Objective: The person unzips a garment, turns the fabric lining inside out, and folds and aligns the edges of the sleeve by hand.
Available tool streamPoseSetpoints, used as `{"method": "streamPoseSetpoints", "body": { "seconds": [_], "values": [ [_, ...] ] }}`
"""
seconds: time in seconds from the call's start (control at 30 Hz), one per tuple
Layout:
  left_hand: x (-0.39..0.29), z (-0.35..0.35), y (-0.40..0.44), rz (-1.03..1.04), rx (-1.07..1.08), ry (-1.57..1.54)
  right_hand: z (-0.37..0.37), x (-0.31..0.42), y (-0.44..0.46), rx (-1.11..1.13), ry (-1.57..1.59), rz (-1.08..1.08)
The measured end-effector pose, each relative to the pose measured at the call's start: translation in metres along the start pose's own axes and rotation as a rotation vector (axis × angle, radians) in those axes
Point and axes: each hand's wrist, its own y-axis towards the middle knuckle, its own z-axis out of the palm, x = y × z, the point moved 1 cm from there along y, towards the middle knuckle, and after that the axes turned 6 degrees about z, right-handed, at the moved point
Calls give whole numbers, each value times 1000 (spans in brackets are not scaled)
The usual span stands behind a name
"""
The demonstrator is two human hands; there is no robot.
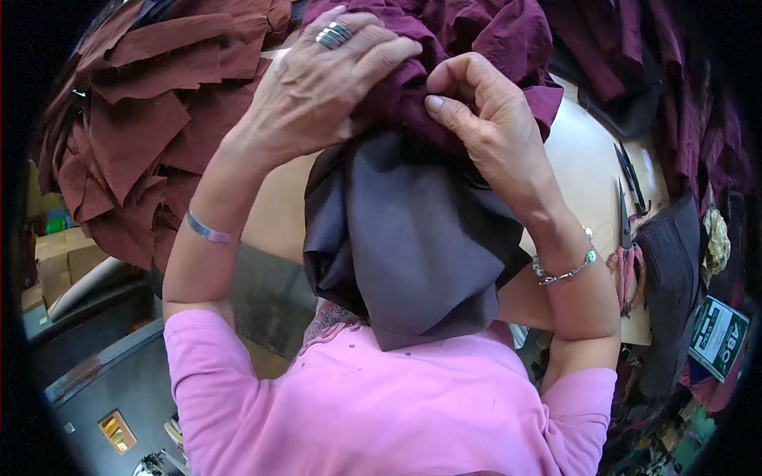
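Note:
Maroon fabric point(496, 36) lies bunched at the top centre of the head view, joined or laid against a dark grey cloth point(429, 238) that hangs over the table edge towards my chest. My left hand point(321, 87), with a wide banded ring, rests on the maroon fabric with its fingers bent over it; what its fingertips grip is hidden. To the right, my right hand point(492, 119) has its thumb and index finger curled together at the edge of the maroon fabric, pinching something too small to make out.
Rust-brown fabric pieces point(143, 127) are heaped at the left. On the table point(583, 166) at the right lie scissors point(625, 230) with wrapped handles and a black tool point(631, 176). Beyond them are folded dark cloth point(671, 270), more maroon fabric point(683, 87) and a green-and-white label point(718, 337).

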Motion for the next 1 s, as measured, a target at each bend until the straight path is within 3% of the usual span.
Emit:
{"method": "streamPoseSetpoints", "body": {
  "seconds": [0.2,0.33,0.43,0.47,0.57,0.6,0.7,0.9,1.0],
  "values": [
    [-9,21,10,49,-243,17,-2,2,2,37,197,28],
    [-7,30,4,19,-102,13,5,-4,2,-142,-229,-91],
    [-3,34,-6,-21,-153,-10,-3,10,-1,-4,-450,-161],
    [-2,28,-6,-50,-152,-64,-6,14,-4,-30,-604,-316],
    [0,22,-10,-83,-160,-105,-12,19,-2,51,-577,-362],
    [-1,21,-9,-75,-191,-87,-12,19,-3,42,-469,-224],
    [-2,24,-7,-50,-216,-58,-4,11,1,44,-212,-79],
    [-2,30,-5,-73,-266,-93,11,-6,7,-102,-227,-116],
    [-2,12,-2,-66,-230,-180,9,-2,7,-70,-158,-21]
  ]
}}
